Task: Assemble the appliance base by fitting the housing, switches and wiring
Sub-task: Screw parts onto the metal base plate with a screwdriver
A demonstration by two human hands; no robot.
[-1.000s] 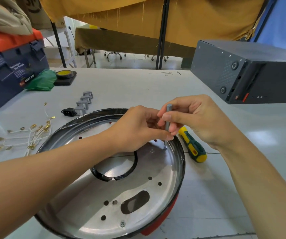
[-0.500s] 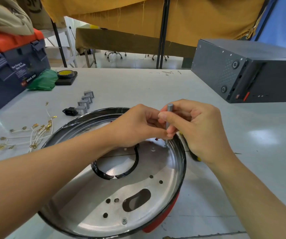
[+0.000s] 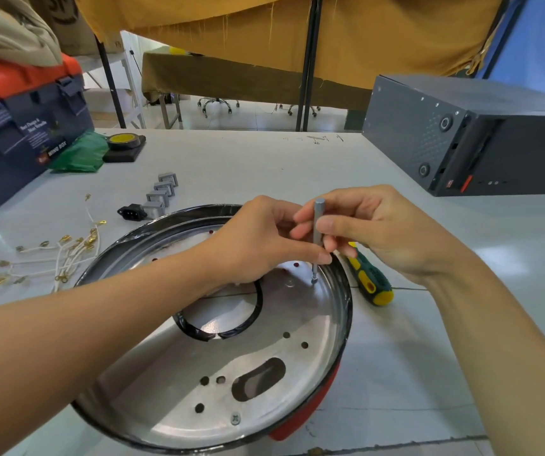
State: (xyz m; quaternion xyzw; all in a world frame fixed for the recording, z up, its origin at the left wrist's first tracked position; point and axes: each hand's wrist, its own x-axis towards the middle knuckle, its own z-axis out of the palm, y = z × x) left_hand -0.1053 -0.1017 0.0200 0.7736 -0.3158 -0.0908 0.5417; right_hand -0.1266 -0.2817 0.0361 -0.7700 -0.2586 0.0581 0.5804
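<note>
On white worktop (image 3: 264,166), slim silver metal screwdriver (image 3: 318,225) is pinched upright by right hand (image 3: 379,232) and left hand (image 3: 258,241) fingers, tip on round shiny steel base plate (image 3: 264,373).

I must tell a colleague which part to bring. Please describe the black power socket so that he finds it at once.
Start at the round metal base pan on the pale table. Just beyond its far-left rim runs a row of grey square switches. The small black plastic power socket lies at the row's near end, the only black piece there.

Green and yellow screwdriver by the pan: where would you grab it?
Grip the screwdriver by its thick green-and-yellow handle, coming from above on the right. It lies flat on the table beside the base, and its tip end runs under the right hand.
</note>
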